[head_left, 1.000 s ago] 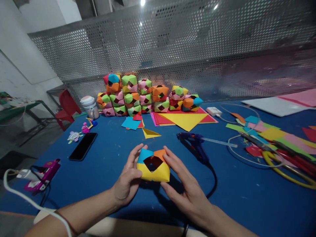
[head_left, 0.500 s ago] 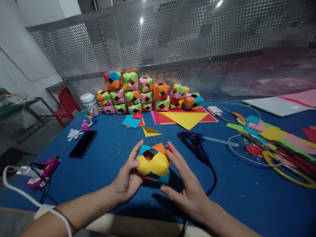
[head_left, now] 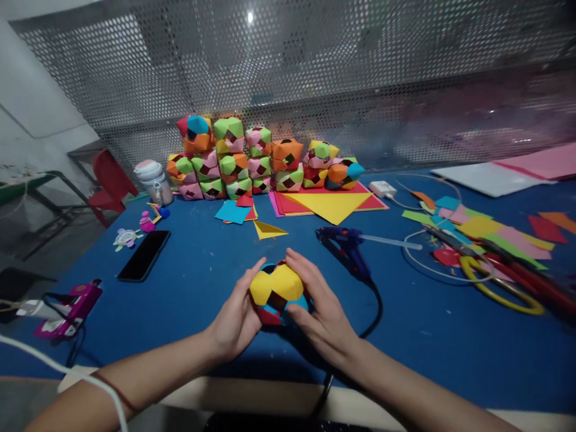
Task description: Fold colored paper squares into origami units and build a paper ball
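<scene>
A folded paper ball (head_left: 278,285), yellow on top with blue and red below, is held between both palms above the blue table (head_left: 193,312). My left hand (head_left: 236,315) grips its left side, fingers behind it. On the right side my right hand (head_left: 317,303) curves round it, thumb on the lower front. A blue glue gun (head_left: 351,249) with a clear stick lies to the right of the hands. Behind the ball rests a small yellow folded paper (head_left: 269,230). Stacked paper balls (head_left: 234,165) in several colours stand at the back.
Coloured sheets (head_left: 333,204) lie before the stack. At left are a phone (head_left: 144,256), a bottle (head_left: 154,182), a paper turtle (head_left: 127,238) and a purple power strip (head_left: 74,309). Paper strips (head_left: 481,228), a cable and yellow-handled scissors (head_left: 499,292) spread across the right.
The ball has tipped so its yellow side faces up more. My right hand has closed in against it, thumb now on the front. The whole view has shifted slightly.
</scene>
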Demonstrator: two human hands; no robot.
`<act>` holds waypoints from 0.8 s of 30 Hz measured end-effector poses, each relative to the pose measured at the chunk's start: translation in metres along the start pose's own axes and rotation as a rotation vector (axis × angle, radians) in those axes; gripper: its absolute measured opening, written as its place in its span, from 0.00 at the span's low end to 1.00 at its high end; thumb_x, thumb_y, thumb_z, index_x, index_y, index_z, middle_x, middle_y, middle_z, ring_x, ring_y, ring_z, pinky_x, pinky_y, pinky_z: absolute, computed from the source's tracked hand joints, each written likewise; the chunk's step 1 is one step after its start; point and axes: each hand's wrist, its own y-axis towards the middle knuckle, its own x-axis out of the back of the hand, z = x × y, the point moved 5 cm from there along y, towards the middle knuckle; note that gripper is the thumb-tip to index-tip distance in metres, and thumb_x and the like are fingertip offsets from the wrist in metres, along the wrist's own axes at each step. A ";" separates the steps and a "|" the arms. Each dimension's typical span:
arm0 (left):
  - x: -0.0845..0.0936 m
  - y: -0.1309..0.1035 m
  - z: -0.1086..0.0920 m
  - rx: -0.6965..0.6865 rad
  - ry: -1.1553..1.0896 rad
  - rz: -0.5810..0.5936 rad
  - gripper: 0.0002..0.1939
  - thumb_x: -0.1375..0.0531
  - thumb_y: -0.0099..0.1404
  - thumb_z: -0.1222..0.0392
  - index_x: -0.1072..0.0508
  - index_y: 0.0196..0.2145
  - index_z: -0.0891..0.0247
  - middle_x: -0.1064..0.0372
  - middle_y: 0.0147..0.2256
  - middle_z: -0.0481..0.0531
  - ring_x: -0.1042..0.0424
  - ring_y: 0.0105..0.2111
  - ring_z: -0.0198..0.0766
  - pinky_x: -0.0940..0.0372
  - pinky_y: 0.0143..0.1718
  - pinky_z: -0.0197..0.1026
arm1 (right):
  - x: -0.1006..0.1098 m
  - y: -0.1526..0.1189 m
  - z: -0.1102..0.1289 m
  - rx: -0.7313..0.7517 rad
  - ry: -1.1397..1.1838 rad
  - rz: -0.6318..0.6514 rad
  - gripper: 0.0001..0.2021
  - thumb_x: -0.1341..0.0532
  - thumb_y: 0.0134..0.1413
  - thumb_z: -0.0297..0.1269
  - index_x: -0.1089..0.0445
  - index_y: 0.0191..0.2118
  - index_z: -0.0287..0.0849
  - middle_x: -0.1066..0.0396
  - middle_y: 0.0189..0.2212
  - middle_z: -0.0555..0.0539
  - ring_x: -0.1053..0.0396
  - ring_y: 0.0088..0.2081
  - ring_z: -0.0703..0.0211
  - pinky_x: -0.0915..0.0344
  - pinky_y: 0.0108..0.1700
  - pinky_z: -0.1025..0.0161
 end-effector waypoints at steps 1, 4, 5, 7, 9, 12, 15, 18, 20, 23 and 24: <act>0.002 0.001 0.000 -0.008 0.018 -0.015 0.27 0.50 0.65 0.46 0.44 0.59 0.54 0.39 0.56 0.52 0.40 0.56 0.45 0.46 0.57 0.50 | 0.001 0.001 -0.002 -0.028 0.019 -0.008 0.28 0.48 0.57 0.53 0.49 0.61 0.51 0.48 0.61 0.44 0.49 0.61 0.48 0.46 0.59 0.47; 0.008 0.003 -0.001 -0.070 0.083 -0.054 0.27 0.50 0.64 0.44 0.40 0.58 0.57 0.41 0.58 0.53 0.45 0.59 0.44 0.52 0.60 0.47 | 0.002 0.003 -0.006 -0.120 0.087 -0.023 0.25 0.48 0.58 0.50 0.46 0.59 0.52 0.45 0.59 0.45 0.47 0.60 0.50 0.47 0.60 0.46; 0.010 0.004 -0.003 -0.115 0.113 -0.067 0.27 0.51 0.64 0.43 0.40 0.57 0.57 0.43 0.59 0.53 0.47 0.60 0.44 0.53 0.60 0.47 | 0.002 0.004 -0.007 -0.160 0.112 -0.029 0.24 0.48 0.58 0.50 0.45 0.59 0.52 0.44 0.59 0.45 0.46 0.60 0.51 0.47 0.59 0.47; 0.012 0.002 -0.007 -0.240 0.189 -0.087 0.26 0.51 0.65 0.44 0.41 0.58 0.55 0.48 0.61 0.52 0.52 0.62 0.44 0.55 0.61 0.48 | 0.002 0.005 -0.010 -0.251 0.164 -0.047 0.22 0.48 0.58 0.50 0.41 0.57 0.50 0.41 0.57 0.44 0.43 0.58 0.51 0.45 0.58 0.47; 0.011 -0.001 -0.010 -0.374 0.300 -0.077 0.26 0.49 0.64 0.46 0.42 0.58 0.54 0.51 0.62 0.52 0.55 0.62 0.44 0.56 0.61 0.48 | 0.001 0.005 -0.012 -0.334 0.211 -0.059 0.22 0.48 0.58 0.50 0.40 0.55 0.49 0.38 0.55 0.43 0.40 0.55 0.51 0.42 0.56 0.46; 0.006 -0.006 -0.010 -0.496 0.527 -0.034 0.30 0.40 0.59 0.53 0.42 0.57 0.54 0.50 0.61 0.53 0.54 0.62 0.45 0.55 0.60 0.47 | -0.002 0.005 -0.011 -0.382 0.241 -0.049 0.22 0.49 0.58 0.50 0.39 0.55 0.49 0.37 0.54 0.44 0.39 0.54 0.51 0.41 0.55 0.46; 0.004 -0.006 -0.009 -0.547 0.674 -0.071 0.30 0.36 0.55 0.60 0.39 0.54 0.56 0.42 0.57 0.54 0.46 0.58 0.46 0.52 0.58 0.45 | -0.003 0.006 -0.006 -0.349 0.233 -0.034 0.20 0.50 0.59 0.50 0.37 0.53 0.49 0.36 0.53 0.45 0.38 0.54 0.53 0.41 0.56 0.49; 0.006 -0.003 -0.011 -0.545 0.727 -0.130 0.25 0.37 0.56 0.60 0.37 0.51 0.58 0.37 0.51 0.54 0.40 0.53 0.44 0.48 0.55 0.44 | -0.002 0.007 -0.006 -0.353 0.234 -0.022 0.20 0.52 0.59 0.51 0.35 0.51 0.47 0.33 0.50 0.45 0.36 0.52 0.53 0.40 0.55 0.52; 0.007 0.001 -0.012 -0.516 0.747 -0.146 0.23 0.39 0.58 0.58 0.38 0.51 0.58 0.37 0.51 0.54 0.38 0.52 0.43 0.46 0.54 0.43 | -0.002 0.006 -0.009 -0.363 0.247 0.014 0.22 0.53 0.59 0.52 0.37 0.52 0.47 0.35 0.52 0.44 0.38 0.54 0.53 0.41 0.56 0.52; 0.007 0.006 -0.015 -0.442 0.729 -0.128 0.22 0.42 0.61 0.55 0.40 0.52 0.60 0.38 0.51 0.56 0.37 0.51 0.43 0.44 0.53 0.44 | -0.004 0.005 -0.011 -0.305 0.244 0.073 0.26 0.49 0.57 0.53 0.44 0.59 0.49 0.43 0.59 0.44 0.45 0.59 0.51 0.47 0.59 0.50; 0.006 0.009 -0.017 -0.413 0.712 -0.114 0.23 0.43 0.62 0.53 0.41 0.53 0.60 0.37 0.51 0.56 0.37 0.50 0.43 0.43 0.53 0.44 | -0.004 0.006 -0.011 -0.275 0.232 0.087 0.28 0.47 0.55 0.52 0.46 0.60 0.49 0.45 0.60 0.45 0.47 0.60 0.51 0.48 0.59 0.50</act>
